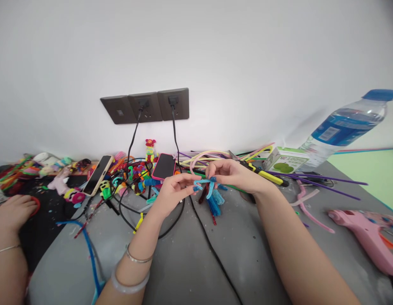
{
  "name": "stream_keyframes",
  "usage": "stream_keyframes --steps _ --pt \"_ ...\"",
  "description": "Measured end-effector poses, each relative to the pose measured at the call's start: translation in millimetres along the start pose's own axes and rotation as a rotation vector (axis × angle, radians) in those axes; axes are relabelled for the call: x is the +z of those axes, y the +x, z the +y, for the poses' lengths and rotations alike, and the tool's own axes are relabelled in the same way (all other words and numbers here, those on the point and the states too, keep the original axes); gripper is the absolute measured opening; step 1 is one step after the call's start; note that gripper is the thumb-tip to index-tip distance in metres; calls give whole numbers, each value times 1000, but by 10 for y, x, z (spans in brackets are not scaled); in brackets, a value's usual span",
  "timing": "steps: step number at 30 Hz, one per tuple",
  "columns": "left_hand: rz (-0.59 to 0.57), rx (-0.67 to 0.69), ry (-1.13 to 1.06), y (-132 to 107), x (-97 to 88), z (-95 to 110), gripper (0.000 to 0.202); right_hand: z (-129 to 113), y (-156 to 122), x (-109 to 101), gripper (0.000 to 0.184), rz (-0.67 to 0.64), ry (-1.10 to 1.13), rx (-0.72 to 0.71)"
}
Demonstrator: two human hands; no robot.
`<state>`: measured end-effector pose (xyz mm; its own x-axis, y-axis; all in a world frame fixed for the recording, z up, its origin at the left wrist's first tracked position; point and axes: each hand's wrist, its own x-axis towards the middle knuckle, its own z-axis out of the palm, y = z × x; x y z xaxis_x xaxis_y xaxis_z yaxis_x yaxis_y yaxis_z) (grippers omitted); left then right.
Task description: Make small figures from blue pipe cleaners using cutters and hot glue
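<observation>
Both hands meet above the middle of the grey table (pixel 234 262). A light-blue pipe cleaner (pixel 210 190), bent into a small shape with a short end hanging down, spans the gap between them. My left hand (pixel 172 192) pinches its left end between thumb and finger. At the other end, my right hand (pixel 227 173) pinches it with the fingertips. Just below and behind lie short blue pipe cleaner pieces (pixel 214 207) in a bundle, along with some dark red ones. Part of the bent piece is hidden by my fingers.
A pink glue gun (pixel 364 237) lies at right. Behind it stand a water bottle (pixel 345 123) and a juice carton (pixel 287 160). Yellow-handled pliers (pixel 269 176), phones (pixel 164 166), black cables (pixel 204 237) and pipe cleaner figures (pixel 150 150) line the wall. Another person's hand (pixel 15 212) is at left.
</observation>
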<state>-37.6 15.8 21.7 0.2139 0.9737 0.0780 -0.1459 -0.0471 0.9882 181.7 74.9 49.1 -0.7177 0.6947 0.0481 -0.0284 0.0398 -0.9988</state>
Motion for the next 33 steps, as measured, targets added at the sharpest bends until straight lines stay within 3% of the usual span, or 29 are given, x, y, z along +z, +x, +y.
stream_keyframes --steps 33 --pt "98 -128 -125 -5 56 -3 29 74 30 32 18 -23 69 -24"
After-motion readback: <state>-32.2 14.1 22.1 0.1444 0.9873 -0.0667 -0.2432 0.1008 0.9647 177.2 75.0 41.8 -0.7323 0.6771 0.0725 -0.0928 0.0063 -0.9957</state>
